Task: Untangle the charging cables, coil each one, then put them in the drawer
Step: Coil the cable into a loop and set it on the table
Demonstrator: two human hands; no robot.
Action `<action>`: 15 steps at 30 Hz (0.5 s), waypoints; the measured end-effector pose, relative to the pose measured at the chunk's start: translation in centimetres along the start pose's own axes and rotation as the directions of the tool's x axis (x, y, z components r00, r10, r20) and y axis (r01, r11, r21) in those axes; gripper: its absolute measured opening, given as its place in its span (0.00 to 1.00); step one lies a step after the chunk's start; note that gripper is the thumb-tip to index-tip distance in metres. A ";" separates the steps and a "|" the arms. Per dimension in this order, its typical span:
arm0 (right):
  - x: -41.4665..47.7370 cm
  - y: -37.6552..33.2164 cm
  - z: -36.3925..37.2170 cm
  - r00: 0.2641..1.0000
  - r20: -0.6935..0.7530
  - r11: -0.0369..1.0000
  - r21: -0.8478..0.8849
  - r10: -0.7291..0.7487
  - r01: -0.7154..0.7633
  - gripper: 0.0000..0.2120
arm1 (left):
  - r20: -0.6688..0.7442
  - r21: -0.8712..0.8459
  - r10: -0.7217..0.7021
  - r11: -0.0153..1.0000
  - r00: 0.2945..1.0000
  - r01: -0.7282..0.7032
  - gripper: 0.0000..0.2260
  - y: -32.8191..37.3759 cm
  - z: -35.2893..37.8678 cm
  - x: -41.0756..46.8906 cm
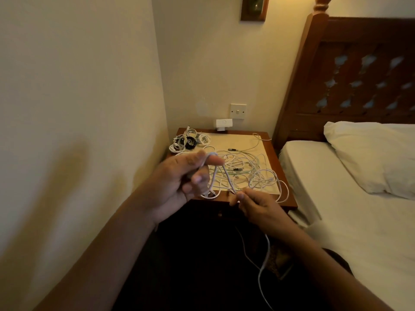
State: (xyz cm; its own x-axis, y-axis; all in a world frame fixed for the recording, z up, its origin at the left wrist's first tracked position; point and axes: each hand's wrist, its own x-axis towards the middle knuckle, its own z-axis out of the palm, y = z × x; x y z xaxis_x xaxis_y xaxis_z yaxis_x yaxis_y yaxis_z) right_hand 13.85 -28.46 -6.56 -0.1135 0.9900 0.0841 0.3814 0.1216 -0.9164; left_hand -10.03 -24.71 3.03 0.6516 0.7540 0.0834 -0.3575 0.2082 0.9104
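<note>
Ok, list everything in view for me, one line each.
bed: one, white sheet, right side
nightstand: one, brown wood, left of the bed
pillow: one, white, on the bed
headboard: one, dark wood, behind the pillow
mat: one, cream, on the nightstand
wall switch: one, white, above the nightstand
held cable: one, white, raised over the nightstand's front edge, tail hanging below
loose cables: several, white and pale green, tangled on the mat
coiled cables: several, mostly white, nightstand's back left corner
left hand: one, pinches the held cable's loop
right hand: one, pinches the held cable lower down
</note>
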 end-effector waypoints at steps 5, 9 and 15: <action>-2.7 -0.6 2.1 0.986 0.144 0.965 -0.261 0.080 -0.040 0.13 | -0.104 0.126 0.130 0.985 0.986 -0.117 0.14 -0.4 0.5 2.4; -4.3 -6.0 2.9 0.979 0.200 0.937 -0.334 -0.038 0.104 0.13 | -0.169 0.659 0.260 0.747 0.951 -0.087 0.15 -3.6 -0.4 3.9; -1.6 -9.0 -1.4 0.972 -0.029 0.861 -0.471 -0.235 0.194 0.07 | 0.074 0.626 -0.086 0.780 0.994 0.021 0.16 -5.1 -1.5 1.8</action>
State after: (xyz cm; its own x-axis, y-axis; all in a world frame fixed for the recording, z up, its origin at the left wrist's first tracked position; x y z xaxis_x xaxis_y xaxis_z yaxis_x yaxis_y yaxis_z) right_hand 11.89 -31.07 2.12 -0.1728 0.9354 0.3085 0.7380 0.3304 -0.5883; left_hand -8.07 -23.52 -2.04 0.7275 0.6852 0.0348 0.1535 -0.2120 0.9651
